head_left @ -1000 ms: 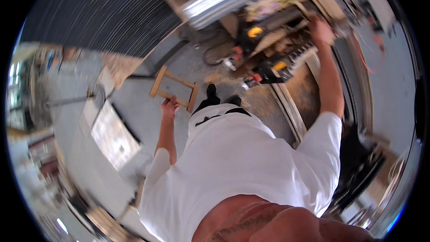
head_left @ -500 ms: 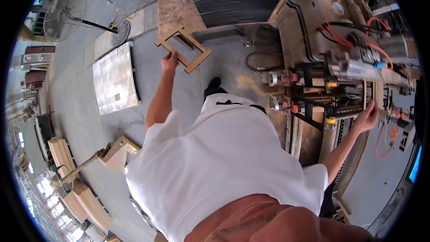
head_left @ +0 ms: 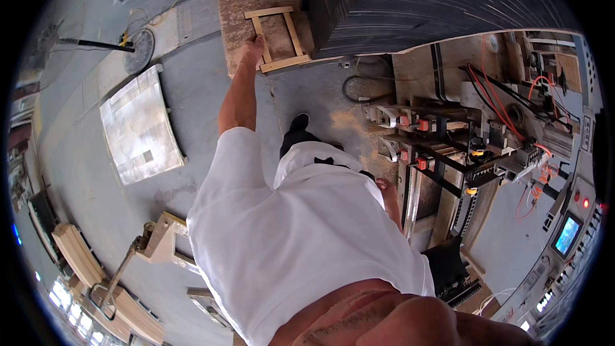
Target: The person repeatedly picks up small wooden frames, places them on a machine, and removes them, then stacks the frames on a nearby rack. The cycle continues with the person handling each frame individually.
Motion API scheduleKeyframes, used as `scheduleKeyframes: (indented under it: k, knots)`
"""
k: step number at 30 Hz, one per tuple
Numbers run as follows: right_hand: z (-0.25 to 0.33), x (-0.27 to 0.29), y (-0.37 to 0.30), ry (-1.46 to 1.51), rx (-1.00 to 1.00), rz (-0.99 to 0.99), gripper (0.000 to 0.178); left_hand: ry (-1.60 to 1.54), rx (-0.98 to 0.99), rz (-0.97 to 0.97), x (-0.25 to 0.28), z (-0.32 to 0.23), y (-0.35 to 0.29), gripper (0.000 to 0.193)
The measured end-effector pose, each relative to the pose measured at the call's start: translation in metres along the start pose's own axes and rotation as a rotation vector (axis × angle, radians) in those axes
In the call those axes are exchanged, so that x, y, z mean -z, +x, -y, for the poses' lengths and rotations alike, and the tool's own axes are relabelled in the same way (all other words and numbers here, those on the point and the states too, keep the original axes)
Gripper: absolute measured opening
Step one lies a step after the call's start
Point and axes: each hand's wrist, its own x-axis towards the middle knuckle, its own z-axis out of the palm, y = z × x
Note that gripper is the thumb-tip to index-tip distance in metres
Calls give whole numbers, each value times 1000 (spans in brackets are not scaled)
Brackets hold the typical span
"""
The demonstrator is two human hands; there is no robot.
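My left hand [head_left: 253,50] reaches far forward, fingers closed on one long side of a small rectangular wooden frame [head_left: 294,34]. The frame is pale wood with an open middle, its two end pieces jutting past the long sides. It is over a worn brown board [head_left: 236,9] beside tall dark stacked sheets [head_left: 442,3]; I cannot tell whether it rests fully on the board. My right hand [head_left: 387,190] hangs low by my right hip, close to the clamping machine [head_left: 442,147]. Its fingers are partly hidden, and no held thing shows there.
Orange and black hoses [head_left: 493,93] run over the machine at right, with a control panel and lit screen [head_left: 567,234] beyond. A shiny sheet-covered panel [head_left: 142,128] lies on the floor at left. Pallet truck handle [head_left: 118,279], wood stacks [head_left: 77,250] and a fan base [head_left: 139,51] stand farther left.
My left hand has carried the wooden frame forward, over the brown board. My right hand has left the machine's far side and dropped to my hip. My view has turned and moved closer to the dark stack.
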Motion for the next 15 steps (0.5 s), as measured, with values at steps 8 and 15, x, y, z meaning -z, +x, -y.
scheduleKeyframes:
  k: [8, 15]
  knots:
    - [-3, -7, -22, 169, -400, -47, 11, 319, 90, -19, -39, 43, 52, 47]
    - [0, -31, -5, 232, -319, -65, 18, 144, -188, 43, -54, 54, 53, 47]
